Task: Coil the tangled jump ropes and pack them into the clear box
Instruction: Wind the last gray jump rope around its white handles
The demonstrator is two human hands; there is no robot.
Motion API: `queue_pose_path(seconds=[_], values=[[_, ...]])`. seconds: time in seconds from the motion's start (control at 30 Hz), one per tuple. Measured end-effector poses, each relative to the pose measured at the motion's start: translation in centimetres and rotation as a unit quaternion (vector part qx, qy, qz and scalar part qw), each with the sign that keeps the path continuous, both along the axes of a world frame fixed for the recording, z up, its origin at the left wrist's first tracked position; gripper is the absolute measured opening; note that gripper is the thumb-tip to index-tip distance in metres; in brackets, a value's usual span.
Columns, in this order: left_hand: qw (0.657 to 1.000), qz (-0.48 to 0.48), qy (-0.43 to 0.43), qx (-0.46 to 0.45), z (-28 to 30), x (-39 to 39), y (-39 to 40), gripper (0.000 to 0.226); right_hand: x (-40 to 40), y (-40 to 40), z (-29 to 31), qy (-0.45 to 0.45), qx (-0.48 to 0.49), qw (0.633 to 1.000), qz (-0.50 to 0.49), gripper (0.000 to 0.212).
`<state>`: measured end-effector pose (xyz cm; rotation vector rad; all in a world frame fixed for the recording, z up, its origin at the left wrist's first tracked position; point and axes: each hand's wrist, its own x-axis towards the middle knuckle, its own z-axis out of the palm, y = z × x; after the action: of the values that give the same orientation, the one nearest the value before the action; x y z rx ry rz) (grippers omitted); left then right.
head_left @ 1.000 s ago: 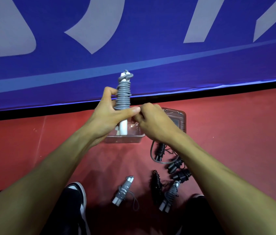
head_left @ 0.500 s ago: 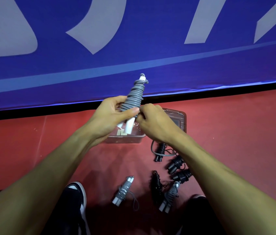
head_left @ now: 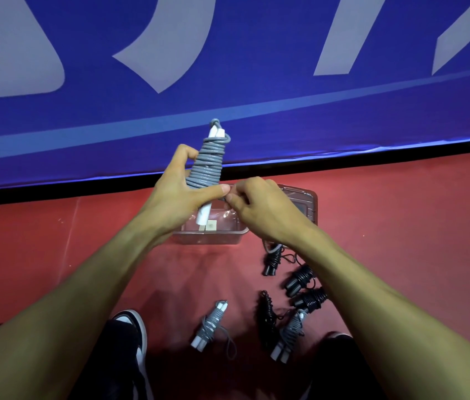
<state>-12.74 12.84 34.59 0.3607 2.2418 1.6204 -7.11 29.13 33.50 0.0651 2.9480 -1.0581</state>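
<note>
My left hand (head_left: pixel 180 192) grips a grey jump rope (head_left: pixel 208 161) wound tightly round its white handles, held nearly upright and leaning slightly right. My right hand (head_left: pixel 259 209) meets the left thumb at the coil's lower end, fingers curled and pinching the rope's end there. Right below both hands sits the clear box (head_left: pixel 210 236) on the red floor, with a small label inside. Two coiled grey ropes (head_left: pixel 210 327) (head_left: pixel 290 333) and several coiled black ropes (head_left: pixel 300 280) lie on the floor nearer to me.
The box's clear lid (head_left: pixel 303 203) lies behind my right hand. A blue banner wall (head_left: pixel 228 67) with pale letters rises just beyond the box. My black-and-white shoe (head_left: pixel 132 336) is at the lower left.
The coiled grey rope tilted right half a second ago and now stands more upright again. My right hand stays at the coil's lower end.
</note>
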Motion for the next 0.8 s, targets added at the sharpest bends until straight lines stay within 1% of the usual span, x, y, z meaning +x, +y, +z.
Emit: queue_pose_path(seconds=[0.1, 0.23, 0.3, 0.4, 0.5, 0.6, 0.63, 0.8], values=[[0.998, 0.003, -0.024, 0.052, 0.4, 0.2, 0.3, 0.058, -0.1, 0.0, 0.1, 0.003, -0.004, 1.0, -0.014, 0.024], [1.0, -0.012, 0.008, 0.01, 0.5, 0.5, 0.5, 0.06, 0.0, 0.1, -0.1, -0.003, 0.007, 1.0, -0.014, 0.024], [1.0, -0.015, 0.011, -0.004, 0.2, 0.5, 0.6, 0.055, 0.0, 0.2, -0.2, -0.016, 0.017, 1.0, -0.008, 0.023], [0.998, -0.033, -0.035, 0.027, 0.1, 0.3, 0.9, 0.04, -0.1, 0.4, -0.4, -0.039, 0.025, 0.999, 0.002, 0.026], [0.994, -0.068, -0.072, 0.04, 0.3, 0.4, 1.0, 0.038, -0.1, 0.7, -0.4, -0.056, 0.029, 0.998, -0.003, 0.028], [0.992, -0.117, -0.041, 0.007, 0.3, 0.6, 0.9, 0.029, -0.2, 1.0, -0.5, -0.057, 0.037, 0.998, -0.013, 0.017], [0.992, -0.121, -0.026, -0.003, 0.2, 0.6, 0.8, 0.027, -0.2, 1.0, -0.5, -0.057, 0.037, 0.998, -0.013, 0.016], [0.993, -0.118, 0.013, -0.022, 0.2, 0.6, 0.5, 0.041, -0.1, 0.9, -0.3, -0.066, 0.044, 0.997, -0.011, 0.006]])
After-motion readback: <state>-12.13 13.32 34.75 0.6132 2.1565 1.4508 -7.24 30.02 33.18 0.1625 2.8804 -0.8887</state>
